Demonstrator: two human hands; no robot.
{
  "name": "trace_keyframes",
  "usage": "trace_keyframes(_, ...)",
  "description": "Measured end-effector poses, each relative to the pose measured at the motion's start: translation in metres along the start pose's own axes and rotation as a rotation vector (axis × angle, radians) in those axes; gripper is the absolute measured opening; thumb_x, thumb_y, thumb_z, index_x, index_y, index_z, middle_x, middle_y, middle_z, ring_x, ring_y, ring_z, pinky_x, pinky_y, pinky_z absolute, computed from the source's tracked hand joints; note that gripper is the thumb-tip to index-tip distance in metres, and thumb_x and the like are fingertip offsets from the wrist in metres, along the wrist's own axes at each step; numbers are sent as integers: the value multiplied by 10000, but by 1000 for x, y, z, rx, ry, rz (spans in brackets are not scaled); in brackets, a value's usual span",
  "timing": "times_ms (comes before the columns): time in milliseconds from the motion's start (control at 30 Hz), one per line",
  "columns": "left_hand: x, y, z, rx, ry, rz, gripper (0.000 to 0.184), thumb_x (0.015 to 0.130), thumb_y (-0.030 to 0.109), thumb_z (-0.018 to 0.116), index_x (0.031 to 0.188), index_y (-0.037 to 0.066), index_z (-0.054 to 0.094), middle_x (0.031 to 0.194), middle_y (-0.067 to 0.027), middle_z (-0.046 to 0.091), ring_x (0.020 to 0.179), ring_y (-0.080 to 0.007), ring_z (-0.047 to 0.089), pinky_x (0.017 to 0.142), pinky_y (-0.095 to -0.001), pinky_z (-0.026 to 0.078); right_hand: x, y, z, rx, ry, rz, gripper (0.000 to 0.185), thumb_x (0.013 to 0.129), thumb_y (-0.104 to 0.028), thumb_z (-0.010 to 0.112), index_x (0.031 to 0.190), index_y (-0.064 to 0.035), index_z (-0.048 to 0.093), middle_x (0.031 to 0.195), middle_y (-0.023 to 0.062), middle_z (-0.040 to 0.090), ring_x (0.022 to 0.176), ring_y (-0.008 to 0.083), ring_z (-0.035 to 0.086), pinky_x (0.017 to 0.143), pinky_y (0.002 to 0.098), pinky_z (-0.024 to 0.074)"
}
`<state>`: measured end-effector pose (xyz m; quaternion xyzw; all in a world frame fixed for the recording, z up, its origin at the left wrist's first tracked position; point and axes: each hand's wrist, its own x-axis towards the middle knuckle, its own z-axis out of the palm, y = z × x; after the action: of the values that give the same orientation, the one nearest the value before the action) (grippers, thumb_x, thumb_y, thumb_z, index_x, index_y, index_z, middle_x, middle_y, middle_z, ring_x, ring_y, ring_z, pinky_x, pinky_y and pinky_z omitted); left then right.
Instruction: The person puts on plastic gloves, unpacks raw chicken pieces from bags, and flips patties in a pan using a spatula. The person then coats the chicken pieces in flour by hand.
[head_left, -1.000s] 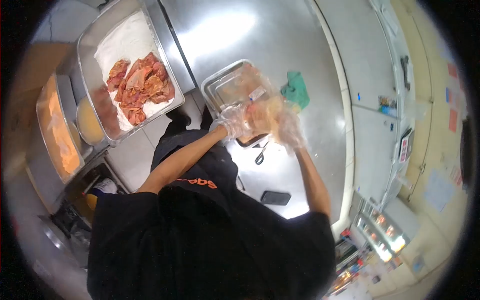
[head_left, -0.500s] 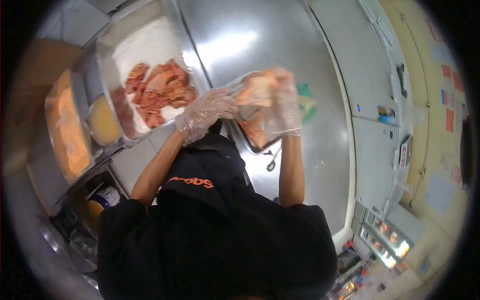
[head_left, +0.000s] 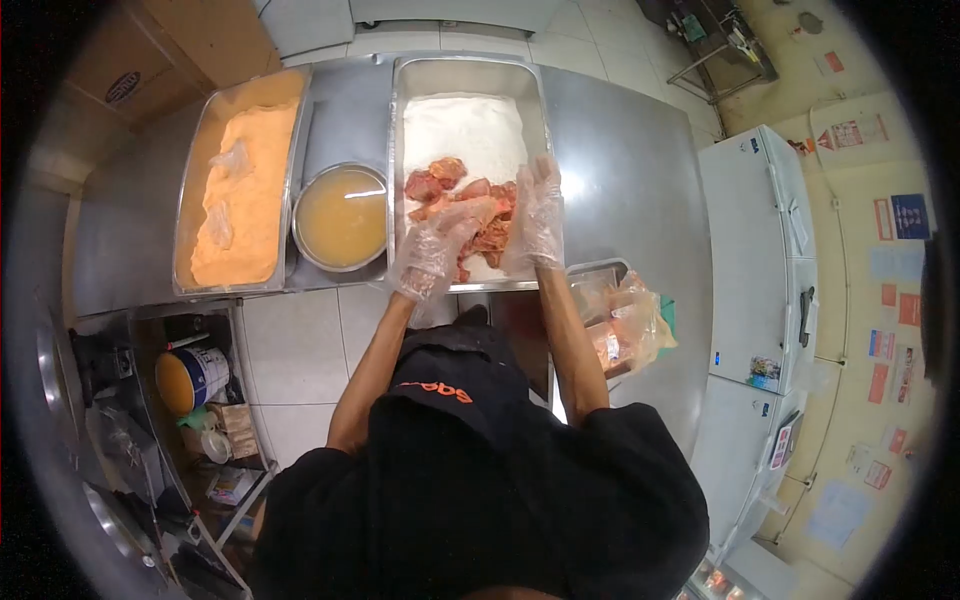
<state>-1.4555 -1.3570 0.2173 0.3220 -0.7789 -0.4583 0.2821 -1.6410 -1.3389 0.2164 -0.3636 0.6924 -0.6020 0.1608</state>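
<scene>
Several raw, reddish meat pieces (head_left: 490,240) lie on white powder (head_left: 465,120) in a deep metal pan (head_left: 398,110). My left hand (head_left: 437,250), in a clear plastic glove, reaches over the pan's near left side, its stretched fingers touching the meat. At the pan's right side my right hand (head_left: 538,222), gloved the same way, has its fingers extended and lies beside the meat. Neither hand has anything lifted in it. Part of the meat is hidden under the left fingers.
Left of the pan stand a round bowl of yellowish liquid (head_left: 343,218) and a long pan of orange powder (head_left: 245,190). To my right, a smaller metal tray (head_left: 600,272) holds a plastic bag of meat (head_left: 632,325). A shelf rack (head_left: 180,440) stands at the lower left.
My view has swung left to face the powder pan. My right hand has left the smaller tray and the meat it handled there, and both hands are now in the pan.
</scene>
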Motion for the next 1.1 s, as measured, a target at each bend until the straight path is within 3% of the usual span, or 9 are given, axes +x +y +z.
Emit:
trace_keyframes(200,3,18,-13,57,-160,-40,370,823,222,653,1150,62,589,1089,-130,615,972,-331,603,886,-400,470,6,-29,46,-174,9,149,933,913,-467,546,1451,99,35,1372,384,356,1227,389,473,1026,408,362)
trace_keyframes(400,19,-86,49,484,72,551,274,880,116,521,1133,148,621,1091,-100,608,1033,-267,565,926,-431,449,41,-32,50,29,-49,554,558,984,-481,358,1101,9,599,1176,176,621,1064,312,585,927,360,431)
trace_keyframes(533,58,-82,14,725,-291,526,433,918,265,515,1332,139,499,1177,-93,582,1096,-279,536,942,-387,417,109,114,64,391,-53,462,388,926,-236,443,1246,-42,545,1203,182,611,1072,321,594,935,393,433)
trace_keyframes(600,108,-23,-28,242,-516,-293,459,888,299,565,1280,60,543,1110,-123,617,1071,-318,557,926,-398,437,151,173,55,-629,-232,-251,349,904,-274,579,1156,-32,581,1099,85,628,940,187,616,798,308,495)
trace_keyframes(633,121,-43,-18,187,-257,-417,438,876,322,591,1178,6,598,1096,-184,630,1040,-368,586,913,-415,456,162,154,53,-677,-373,33,465,890,-133,479,1354,-114,440,1127,230,616,987,374,610,849,466,462)
trace_keyframes(800,248,-220,-17,825,-102,-58,341,910,273,528,1086,-4,618,1149,-234,614,1092,-353,588,890,-419,480,220,224,135,-279,-292,588,398,947,-176,462,1340,-117,487,1123,186,635,963,329,616,855,417,476)
trace_keyframes(900,265,-226,4,517,148,-349,292,844,192,567,1061,9,637,1145,-222,619,1061,-320,606,872,-430,491,195,305,187,-84,-378,-296,354,968,-257,437,1249,-88,571,731,39,595,663,219,583,625,350,478)
trace_keyframes(1033,222,-275,20,1120,-1086,-247,282,809,217,571,1021,52,655,1134,-158,638,913,-252,650,793,-347,521,170,191,140,-1165,-1171,-477,349,977,-218,381,1249,-96,563,1046,75,637,953,218,589,910,350,460)
trace_keyframes(1100,177,-262,29,1089,-1145,-280,290,810,225,570,1027,50,652,1135,-160,637,917,-255,648,797,-349,518,168,130,96,-1379,-1512,-572,377,980,-246,374,1284,-77,519,1159,114,599,1056,232,563,973,359,437)
